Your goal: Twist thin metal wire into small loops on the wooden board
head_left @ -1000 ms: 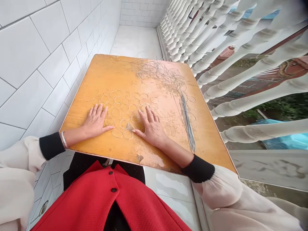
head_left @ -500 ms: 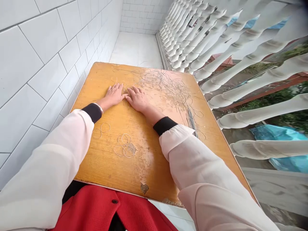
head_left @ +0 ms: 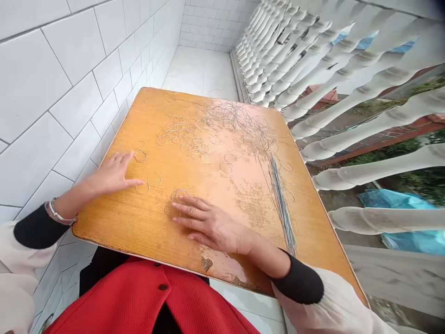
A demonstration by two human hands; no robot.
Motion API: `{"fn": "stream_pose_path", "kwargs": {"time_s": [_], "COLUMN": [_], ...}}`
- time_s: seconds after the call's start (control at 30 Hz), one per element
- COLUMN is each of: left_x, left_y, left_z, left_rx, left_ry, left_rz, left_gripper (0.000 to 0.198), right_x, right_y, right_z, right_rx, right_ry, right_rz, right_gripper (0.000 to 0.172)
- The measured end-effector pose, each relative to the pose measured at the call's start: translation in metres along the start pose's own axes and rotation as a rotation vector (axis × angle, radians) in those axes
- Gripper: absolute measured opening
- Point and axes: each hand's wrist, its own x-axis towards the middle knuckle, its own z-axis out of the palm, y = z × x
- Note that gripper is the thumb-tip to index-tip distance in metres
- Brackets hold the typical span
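Observation:
My left hand hovers over or rests at the left edge of the wooden table, fingers stretched out and thumb apart. Close to its fingertips lie a few thin wire rings, with more by the thumb. My right hand lies palm down near the front, fingers extended, partly covering some wire rings. Neither hand grips anything visible. Farther off, a loose group of wire rings spreads across the middle of the tabletop.
A tangle of thin wire covers the far right of the table. A bundle of straight wires lies along the right side. White tiled wall stands on the left, and a white balustrade on the right.
Both hands have come back toward me from the table's middle and moved apart, left hand to the left edge, right hand to the front. The ring group they covered now shows.

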Motion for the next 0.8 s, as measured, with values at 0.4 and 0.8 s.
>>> {"fn": "stream_pose_path", "kwargs": {"time_s": [0.4,0.8], "left_x": [0.086,0.107], "left_y": [0.067,0.064], "left_z": [0.018,-0.002], "left_rx": [0.011,-0.078], "left_ry": [0.097,0.162], "left_rz": [0.277,0.290], "left_gripper": [0.076,0.070], "right_x": [0.065,0.025], "right_y": [0.101,0.148], "right_z": [-0.003,-0.046], "right_rx": [-0.165,-0.162], "right_ry": [0.085,0.486], "right_rz": [0.149,0.595], "right_gripper": [0.050,0.044]}}
